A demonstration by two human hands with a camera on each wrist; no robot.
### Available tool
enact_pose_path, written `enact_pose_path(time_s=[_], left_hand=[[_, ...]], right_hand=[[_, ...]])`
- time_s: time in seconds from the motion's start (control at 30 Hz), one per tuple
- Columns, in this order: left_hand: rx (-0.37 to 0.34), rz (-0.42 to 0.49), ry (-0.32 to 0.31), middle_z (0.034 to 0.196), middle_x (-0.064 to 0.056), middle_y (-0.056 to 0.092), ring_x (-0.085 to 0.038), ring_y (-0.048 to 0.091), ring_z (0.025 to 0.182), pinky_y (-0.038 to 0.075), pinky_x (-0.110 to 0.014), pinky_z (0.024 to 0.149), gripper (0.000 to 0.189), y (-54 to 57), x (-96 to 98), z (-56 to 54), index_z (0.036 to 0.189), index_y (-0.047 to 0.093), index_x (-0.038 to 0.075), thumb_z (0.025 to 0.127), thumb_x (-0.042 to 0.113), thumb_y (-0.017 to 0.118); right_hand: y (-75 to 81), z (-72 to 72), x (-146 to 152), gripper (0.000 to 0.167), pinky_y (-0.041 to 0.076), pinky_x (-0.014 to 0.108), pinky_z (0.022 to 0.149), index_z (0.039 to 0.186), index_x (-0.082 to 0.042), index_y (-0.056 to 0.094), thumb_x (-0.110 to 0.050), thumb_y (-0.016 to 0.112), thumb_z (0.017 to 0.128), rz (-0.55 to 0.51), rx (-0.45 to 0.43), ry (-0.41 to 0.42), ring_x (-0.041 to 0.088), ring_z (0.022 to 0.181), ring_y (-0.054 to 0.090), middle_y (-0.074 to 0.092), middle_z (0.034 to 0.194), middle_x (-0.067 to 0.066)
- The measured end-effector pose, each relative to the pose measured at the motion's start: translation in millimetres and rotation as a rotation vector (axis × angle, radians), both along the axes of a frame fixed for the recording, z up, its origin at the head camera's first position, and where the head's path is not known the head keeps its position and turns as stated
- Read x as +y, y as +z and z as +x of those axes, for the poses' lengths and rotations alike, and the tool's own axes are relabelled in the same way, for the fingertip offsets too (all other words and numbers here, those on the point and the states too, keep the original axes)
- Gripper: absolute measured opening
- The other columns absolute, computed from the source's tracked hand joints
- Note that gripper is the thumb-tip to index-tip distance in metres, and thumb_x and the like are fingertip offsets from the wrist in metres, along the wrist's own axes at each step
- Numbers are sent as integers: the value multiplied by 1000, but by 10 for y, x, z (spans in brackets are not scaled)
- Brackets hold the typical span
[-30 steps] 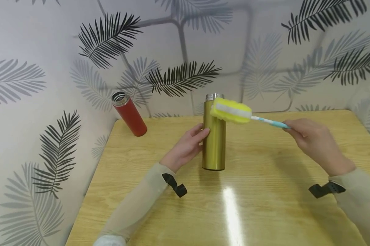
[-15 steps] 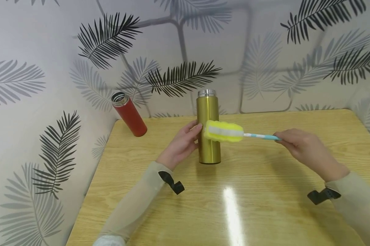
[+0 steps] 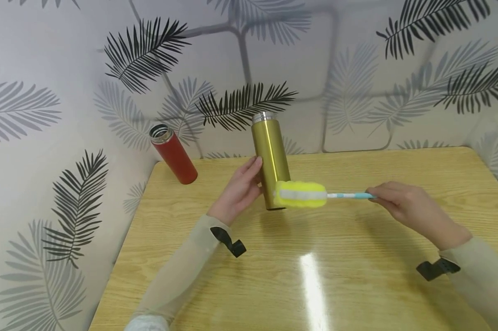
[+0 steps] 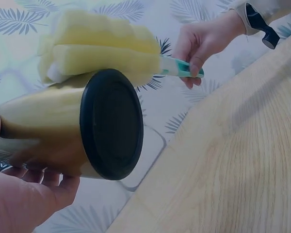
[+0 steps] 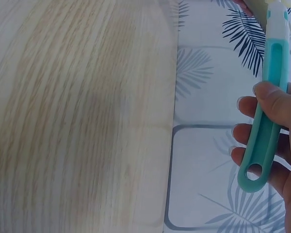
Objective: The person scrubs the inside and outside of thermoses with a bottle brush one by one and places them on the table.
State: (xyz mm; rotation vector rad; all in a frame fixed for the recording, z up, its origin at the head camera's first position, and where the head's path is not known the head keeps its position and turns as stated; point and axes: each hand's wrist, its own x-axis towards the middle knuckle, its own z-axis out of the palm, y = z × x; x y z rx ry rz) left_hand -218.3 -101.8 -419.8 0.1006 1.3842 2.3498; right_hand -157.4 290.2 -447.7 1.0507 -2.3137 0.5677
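My left hand (image 3: 241, 187) grips a gold vacuum flask (image 3: 271, 151) round its side, above the table. The flask has a bare steel mouth at the top and leans a little to the left; its black base (image 4: 112, 124) faces the left wrist camera. My right hand (image 3: 416, 209) holds a bottle brush by the end of its teal and white handle (image 5: 270, 116), thumb on top. The yellow and white sponge head (image 3: 302, 194) of the brush lies across the flask's lower side, and in the left wrist view it appears to touch the flask near the base.
A red flask (image 3: 174, 156) with its mouth uncovered stands at the table's back left corner. The wooden table (image 3: 356, 285) meets a leaf-patterned wall (image 3: 356, 69) at the back and left. Black straps sit on both wrists.
The brush head has moved down the flask from near its mouth to near its base. My left hand has shifted the flask left and up and tilted it leftward.
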Motion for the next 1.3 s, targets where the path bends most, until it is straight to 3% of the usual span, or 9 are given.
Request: enact_pose_path(time_s=[0.4, 0.73, 0.83, 0.9, 0.97, 1.07, 1.1, 1.23, 1.3], left_hand=[[5, 17, -36, 118, -2, 63, -19, 58, 112, 45, -40, 101, 33, -21, 14, 23, 141, 49, 7, 114, 23, 42], [43, 48, -163, 125, -1, 60, -15, 58, 115, 48, -32, 102, 46, -60, 70, 125, 155, 36, 0, 114, 19, 38], [71, 24, -229, 127, -3, 60, -17, 58, 117, 45, -37, 108, 75, -64, 88, 166, 159, 31, 0, 103, 33, 67], [92, -17, -254, 130, -5, 58, -19, 59, 119, 42, -42, 113, 102, -71, 102, 181, 161, 29, 1, 87, 45, 83], [112, -60, -260, 134, -7, 57, -20, 58, 120, 38, -47, 117, 125, -82, 116, 189, 161, 29, 0, 69, 57, 91], [117, -120, -238, 135, -9, 59, -19, 60, 119, 37, -48, 118, 126, -90, 121, 199, 160, 31, 2, 64, 58, 91], [118, -132, -230, 133, -10, 60, -19, 61, 117, 39, -47, 118, 123, -92, 120, 203, 159, 32, 2, 66, 56, 91], [107, -144, -214, 119, -8, 67, -18, 67, 108, 46, -41, 109, 78, -84, 119, 217, 152, 37, 9, 92, 29, 82], [104, -132, -225, 118, -7, 67, -18, 67, 107, 47, -41, 108, 67, -83, 118, 216, 149, 39, 9, 96, 23, 77]], right_hand=[[9, -24, 42, 63, 56, 34, 67, 106, -2, 79, -50, 37, 111, -6, 44, -31, 24, 79, 72, 76, 92, 5], [177, -66, 69, 64, 54, 39, 67, 108, -3, 79, -53, 38, 110, -27, 51, -92, 24, 79, 72, 77, 91, 7], [224, -68, 65, 66, 55, 42, 68, 108, -3, 79, -54, 37, 110, -26, 52, -119, 26, 80, 73, 77, 92, 8], [259, -69, 65, 67, 55, 44, 67, 108, -2, 78, -54, 37, 110, -26, 57, -137, 28, 80, 73, 77, 92, 10], [290, -74, 66, 67, 55, 46, 67, 109, -1, 78, -54, 37, 110, -25, 62, -154, 30, 80, 73, 77, 92, 11], [331, -79, 71, 67, 54, 48, 65, 108, 0, 78, -53, 37, 110, -30, 81, -171, 32, 78, 73, 77, 90, 13], [342, -84, 74, 67, 54, 48, 65, 107, 0, 78, -53, 37, 110, -34, 90, -177, 32, 78, 73, 77, 90, 13], [380, -99, 95, 64, 54, 50, 62, 106, -1, 79, -51, 39, 111, -51, 130, -205, 33, 75, 73, 76, 88, 13], [396, -109, 104, 63, 53, 51, 61, 105, -1, 78, -51, 40, 111, -59, 149, -220, 34, 74, 72, 76, 88, 14]])
